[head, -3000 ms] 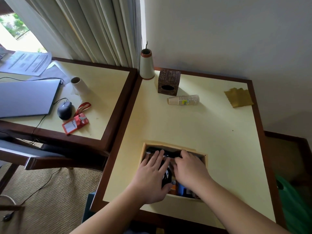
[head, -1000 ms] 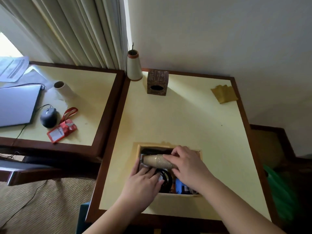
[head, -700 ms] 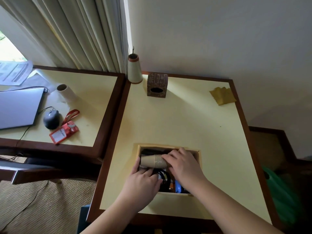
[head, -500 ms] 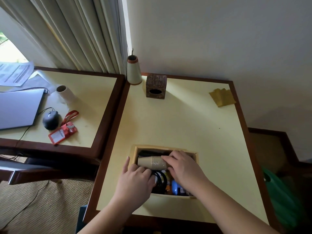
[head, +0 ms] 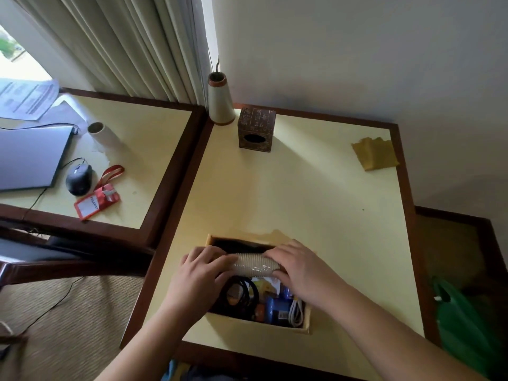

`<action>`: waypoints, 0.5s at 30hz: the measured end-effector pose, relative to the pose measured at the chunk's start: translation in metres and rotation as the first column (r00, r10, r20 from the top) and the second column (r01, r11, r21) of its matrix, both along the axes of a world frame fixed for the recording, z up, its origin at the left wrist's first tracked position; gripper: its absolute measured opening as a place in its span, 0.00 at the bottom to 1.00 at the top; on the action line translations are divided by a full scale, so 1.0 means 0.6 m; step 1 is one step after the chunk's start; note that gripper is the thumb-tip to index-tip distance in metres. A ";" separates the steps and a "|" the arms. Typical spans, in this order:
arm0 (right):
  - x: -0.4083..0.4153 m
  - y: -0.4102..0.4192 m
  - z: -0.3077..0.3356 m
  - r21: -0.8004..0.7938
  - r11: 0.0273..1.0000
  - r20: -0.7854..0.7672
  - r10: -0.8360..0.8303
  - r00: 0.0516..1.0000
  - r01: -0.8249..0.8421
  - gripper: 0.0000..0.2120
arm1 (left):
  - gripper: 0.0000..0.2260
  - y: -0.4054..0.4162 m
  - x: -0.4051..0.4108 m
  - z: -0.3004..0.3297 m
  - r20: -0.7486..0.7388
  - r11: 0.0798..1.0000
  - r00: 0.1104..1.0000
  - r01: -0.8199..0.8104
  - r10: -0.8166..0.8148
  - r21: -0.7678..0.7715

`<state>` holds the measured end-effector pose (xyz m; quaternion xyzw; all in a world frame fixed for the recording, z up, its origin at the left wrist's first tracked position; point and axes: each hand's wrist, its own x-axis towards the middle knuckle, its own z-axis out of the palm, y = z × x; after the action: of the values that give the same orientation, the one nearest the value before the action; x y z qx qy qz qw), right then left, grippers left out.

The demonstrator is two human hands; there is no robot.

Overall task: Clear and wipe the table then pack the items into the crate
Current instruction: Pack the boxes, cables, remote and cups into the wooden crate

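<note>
Both hands, L (head: 202,273) & R (head: 298,266), grip closed round the cup stack (head: 254,264), lying sideways atop the full crate (head: 261,327) on the worktop (head: 316,204).

Little here that I can read.

The red badge holder (head: 94,202) on the side desk carries a white label with dark capitals; they look like "POLAWAT", but I am not sure of the letters. The brown tissue box (head: 256,129) at the far edge of my table has pale lettering on its top face, too small for me to make out. The sheets of paper (head: 26,98) by the window show printed lines, blurred. The packets in the crate (head: 258,327) bear labels I cannot read.
</note>
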<state>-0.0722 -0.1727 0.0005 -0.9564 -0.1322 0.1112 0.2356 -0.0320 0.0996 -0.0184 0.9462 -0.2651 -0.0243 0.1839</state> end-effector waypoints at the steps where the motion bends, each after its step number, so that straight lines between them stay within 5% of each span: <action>1: -0.004 -0.006 -0.004 -0.030 0.999 0.040 0.022 0.999 -0.020 0.21 | 0.16 0.001 -0.001 0.001 -0.016 1.000 1.000 0.001 -0.001 -0.006; 5: -0.030 -0.043 -0.005 -0.008 0.997 0.239 -0.072 0.968 0.076 0.19 | 0.15 0.001 -0.009 0.002 -0.046 0.999 0.999 -0.016 0.015 -0.038; 8: -0.051 -0.071 -0.002 0.036 0.969 0.238 -0.245 0.940 0.244 0.26 | 0.16 0.000 -0.014 0.007 -0.048 0.994 0.997 -0.056 0.052 -0.089; 12: -0.070 -0.073 0.000 0.156 0.829 -0.183 -0.510 0.841 0.537 0.35 | 0.28 0.000 -0.019 0.021 -0.149 0.956 0.958 -0.263 0.244 -0.126; 15: -0.086 -0.044 -0.005 0.148 0.734 -0.439 -0.552 0.709 0.663 0.34 | 0.34 -0.005 -0.019 0.014 -0.527 0.811 0.754 -0.553 0.392 -0.188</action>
<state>-0.1240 -0.1994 -0.0025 -0.8607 0.2252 0.1813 0.4190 -0.0433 0.0967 -0.0100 0.9027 0.0383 -0.1568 0.3989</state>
